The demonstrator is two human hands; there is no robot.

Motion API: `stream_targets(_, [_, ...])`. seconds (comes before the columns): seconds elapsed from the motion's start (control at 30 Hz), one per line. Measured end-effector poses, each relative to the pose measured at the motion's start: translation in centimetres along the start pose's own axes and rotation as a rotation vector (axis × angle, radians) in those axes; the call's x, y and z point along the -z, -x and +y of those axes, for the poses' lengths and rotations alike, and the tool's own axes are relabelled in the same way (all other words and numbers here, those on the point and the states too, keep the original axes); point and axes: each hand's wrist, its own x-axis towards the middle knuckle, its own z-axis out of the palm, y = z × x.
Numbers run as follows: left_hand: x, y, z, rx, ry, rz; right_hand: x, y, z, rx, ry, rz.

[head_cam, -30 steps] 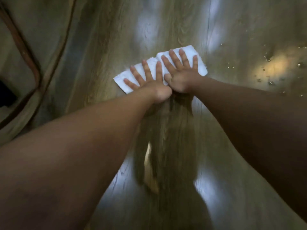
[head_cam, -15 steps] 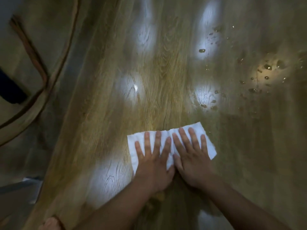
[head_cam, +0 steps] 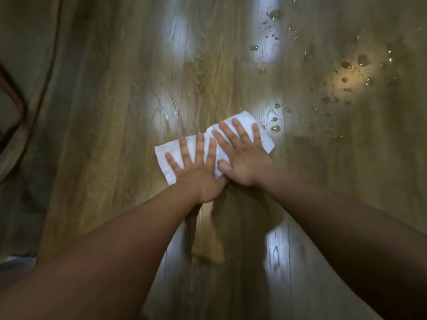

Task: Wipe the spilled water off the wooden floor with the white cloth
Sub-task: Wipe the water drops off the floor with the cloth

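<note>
Wooden floor (head_cam: 115, 135) boards with a glossy finish fill the view and show pale reflections of light. The white cloth (head_cam: 265, 140) lies flat near the middle of the floor. The left hand (head_cam: 198, 179) and the right hand (head_cam: 245, 165) press on it side by side. Neither hand makes a grip around it: the fingers are straight and spread, and the palms are down. The wiping step is in hand, but it is far from finished, I think. A few water drops (head_cam: 276, 128) sit just beside the right end of the cloth, and a wider scatter of drops (head_cam: 346, 65) is well apart, toward the far right of the floor. The next move probably calls for a push forward and to the right, with even pressure so that the cloth does not bunch up. Compared with half a second ago, the arms reach out more. The cloth, which lay almost straight, is now slanted, with its right end farther away.
</note>
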Motion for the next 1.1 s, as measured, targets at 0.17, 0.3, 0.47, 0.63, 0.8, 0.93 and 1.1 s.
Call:
stream_targets(0.17, [-0.4,0.8,-0.4,-0.033,-0.009,0.025,-0.8,3.3,-0.9,-0.057,-0.077,-0.003])
stream_targets(0.3, [-4.5,5.7,0.0,-0.182,-0.024,0.154,-3.7,11.4,-1.4,-0.074,-0.132,0.094])
stream_targets(0.47, [-9.9,14.6,1.8,-0.315,-0.067,0.121,-7.5,21.8,-4.8,-0.075,-0.138,0.066])
stream_targets(0.63, [-10.7,16.3,1.7,-0.323,-0.108,0.035,-8.5,24.0,-5.8,-0.11,-0.15,0.038])
stream_targets(0.8, [-9.6,14.1,0.2,-0.407,-0.133,0.076,-7.6,21.6,-4.6,-0.15,-0.171,0.061])
stream_targets(0.93, [-8.0,11.0,-0.8,-0.48,-0.16,0.112,-6.8,19.5,-2.6,-0.086,-0.135,0.088])
stream_targets(1.1, [-4.7,5.2,-1.0,-0.471,-0.254,0.115,-5.5,14.9,0.6,-0.051,-0.072,0.079])
